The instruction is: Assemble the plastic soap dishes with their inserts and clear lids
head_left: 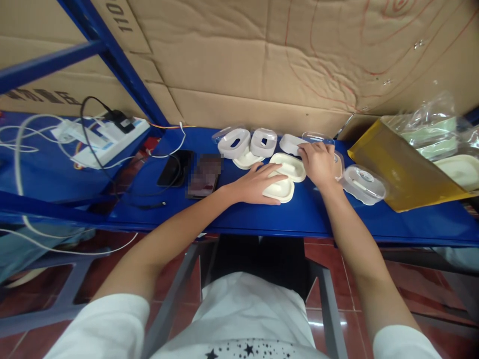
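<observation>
My left hand (pixel 258 185) lies with fingers spread over two cream oval trays, the upper tray (pixel 292 169) and the lower tray (pixel 281 191). My right hand (pixel 317 162) is closed, its bent fingertips on the right end of a white plastic shell (pixel 290 144). Its thumb is hidden. A clear lid (pixel 318 136) shows just behind that hand, and a peach-coloured piece (pixel 339 165) peeks out at its right. Left of these stand two white shells with dark cutouts, an oval shell (pixel 226 146) and a smaller shell (pixel 258 148). Beneath them lies another cream tray (pixel 247 160).
A white case with a clear lid (pixel 362 185) sits right of my hand, beside a yellow bin (pixel 389 169) holding bagged parts. Two phone-like devices, a black phone (pixel 172 169) and a blurred one (pixel 204 175), lie left. A power strip (pixel 112 142) trails cables. Cardboard backs the blue table (pixel 307 214).
</observation>
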The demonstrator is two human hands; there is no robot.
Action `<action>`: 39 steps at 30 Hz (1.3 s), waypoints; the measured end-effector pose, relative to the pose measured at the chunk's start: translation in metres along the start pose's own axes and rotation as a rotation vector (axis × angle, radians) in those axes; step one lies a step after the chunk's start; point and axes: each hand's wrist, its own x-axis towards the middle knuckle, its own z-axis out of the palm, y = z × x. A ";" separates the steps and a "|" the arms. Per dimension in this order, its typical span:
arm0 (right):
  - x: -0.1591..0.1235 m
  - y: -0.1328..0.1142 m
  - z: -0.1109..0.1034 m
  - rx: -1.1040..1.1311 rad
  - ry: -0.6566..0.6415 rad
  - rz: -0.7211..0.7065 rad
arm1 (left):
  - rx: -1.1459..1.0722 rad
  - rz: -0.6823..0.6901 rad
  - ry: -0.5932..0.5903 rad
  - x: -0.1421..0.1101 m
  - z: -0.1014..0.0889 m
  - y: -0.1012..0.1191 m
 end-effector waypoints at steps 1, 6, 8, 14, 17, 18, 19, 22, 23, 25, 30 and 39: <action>0.000 0.000 0.001 0.011 -0.019 -0.010 | -0.012 -0.020 -0.018 0.000 0.000 -0.001; -0.002 -0.006 0.007 0.130 -0.002 -0.056 | -0.004 -0.049 -0.025 0.000 -0.001 -0.002; -0.004 -0.011 0.010 0.186 0.035 -0.077 | 0.009 -0.055 -0.003 -0.001 0.001 -0.001; -0.017 -0.032 0.018 0.412 0.109 -0.144 | 0.002 -0.064 0.059 -0.007 0.009 0.007; -0.022 -0.037 0.023 0.548 0.179 -0.118 | -0.031 -0.092 0.077 -0.011 0.009 0.011; -0.023 -0.037 0.023 0.590 0.206 -0.110 | -0.036 -0.094 0.067 -0.012 0.008 0.012; -0.023 -0.038 0.024 0.627 0.234 -0.104 | -0.039 -0.100 0.058 -0.013 0.008 0.013; -0.023 -0.040 0.021 0.678 0.281 -0.092 | -0.041 -0.103 0.042 -0.013 0.006 0.015; -0.023 -0.040 0.020 0.672 0.277 -0.081 | -0.040 -0.102 0.043 -0.013 0.006 0.015; -0.023 -0.041 0.019 0.645 0.257 -0.056 | -0.035 -0.104 0.050 -0.012 0.007 0.016; -0.023 -0.042 0.022 0.675 0.260 -0.035 | -0.026 -0.120 0.062 -0.012 0.005 0.018; -0.027 -0.044 0.013 0.887 0.063 -0.066 | -0.098 -0.128 0.059 -0.031 0.016 0.008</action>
